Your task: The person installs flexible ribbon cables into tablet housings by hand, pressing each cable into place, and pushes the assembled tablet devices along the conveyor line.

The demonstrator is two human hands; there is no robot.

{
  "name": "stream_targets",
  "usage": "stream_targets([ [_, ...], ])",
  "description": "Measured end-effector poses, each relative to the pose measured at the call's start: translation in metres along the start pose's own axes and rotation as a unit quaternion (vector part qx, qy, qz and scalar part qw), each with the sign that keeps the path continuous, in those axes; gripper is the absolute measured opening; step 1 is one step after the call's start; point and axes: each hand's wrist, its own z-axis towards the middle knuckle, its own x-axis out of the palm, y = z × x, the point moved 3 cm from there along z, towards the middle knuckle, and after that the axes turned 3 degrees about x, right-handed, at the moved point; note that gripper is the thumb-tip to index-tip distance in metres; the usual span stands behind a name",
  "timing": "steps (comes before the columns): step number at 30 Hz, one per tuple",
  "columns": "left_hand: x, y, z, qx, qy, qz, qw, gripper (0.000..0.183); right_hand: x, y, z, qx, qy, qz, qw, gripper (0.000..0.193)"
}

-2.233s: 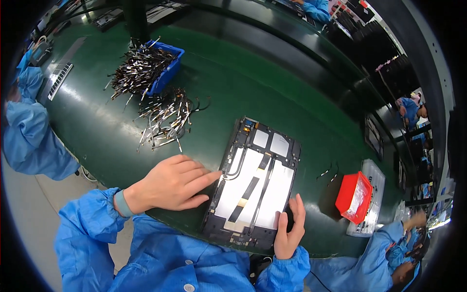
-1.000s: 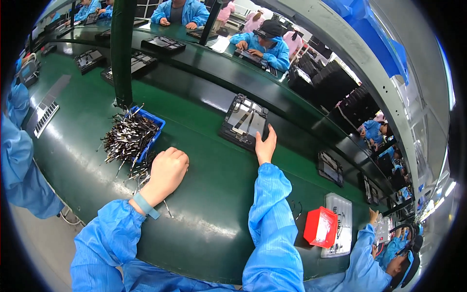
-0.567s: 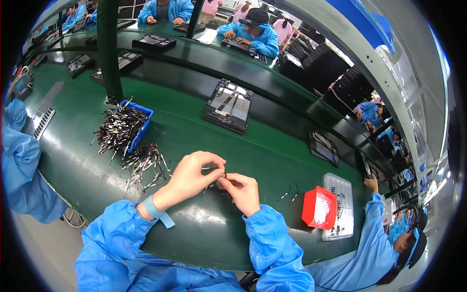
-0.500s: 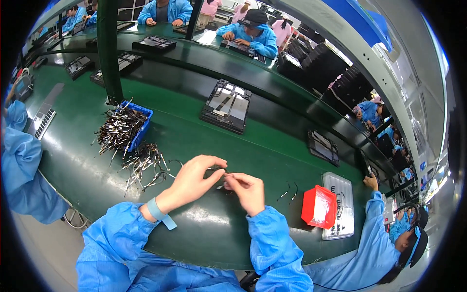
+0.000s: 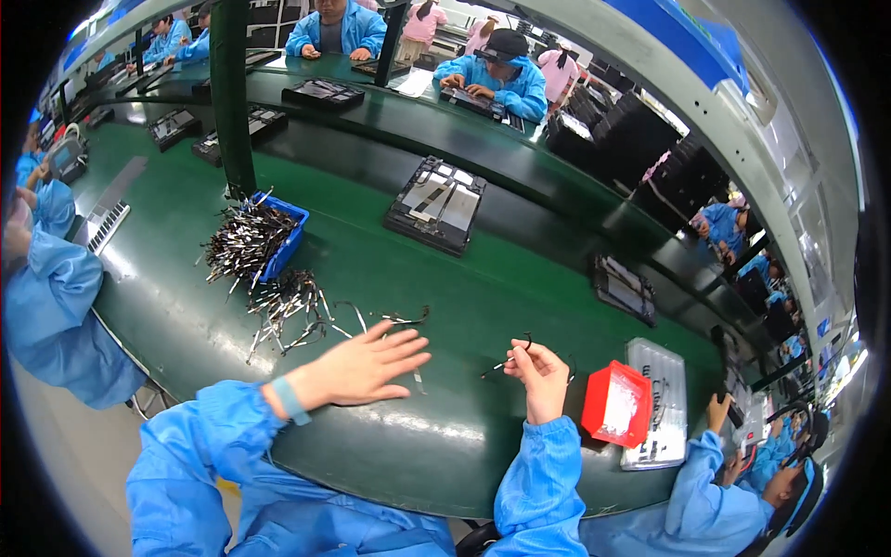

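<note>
My left hand (image 5: 367, 367) is spread out palm down with nothing in it, just over the green table near a few loose short cables (image 5: 405, 319). Between thumb and fingertips, my right hand (image 5: 543, 381) pinches a thin black cable (image 5: 494, 370); one end sticks out to the left and a curved bit shows above the fingers. Part of another dark strand shows beside that hand on its right. A heap of short black-and-silver cables (image 5: 286, 304) lies to the left, spilling in front of a blue bin (image 5: 297, 243) piled with the same cables.
A red bin (image 5: 603, 401) stands at the right against a clear plastic tray (image 5: 666, 362) with small dark parts. Flat black device frames (image 5: 436, 204) rest along the line beyond. A green post (image 5: 229, 111) rises behind the blue bin. Co-workers in blue sit on both sides and opposite.
My hands were together over the table; now they are apart. The right has moved right with a cable, and the left has opened flat. Loose cables now show beyond my left hand.
</note>
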Motion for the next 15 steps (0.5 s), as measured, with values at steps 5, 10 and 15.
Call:
stream_targets([
  [5, -0.035, 0.039, -0.067, -0.064, 0.050, -0.010, 0.997, 0.066, 0.012, -0.002, -0.003, 0.009, 0.056, 0.002, 0.998, 0.018],
  [10, -0.048, 0.025, -0.060, -0.084, -0.028, 0.063, 0.994, 0.052, 0.024, -0.006, -0.008, 0.049, 0.112, 0.006, 0.992, 0.024],
  [15, -0.035, -0.017, -0.001, -0.222, -0.120, -0.434, 0.865, 0.029, 0.036, -0.004, -0.019, 0.068, 0.109, 0.026, 0.991, 0.026],
])
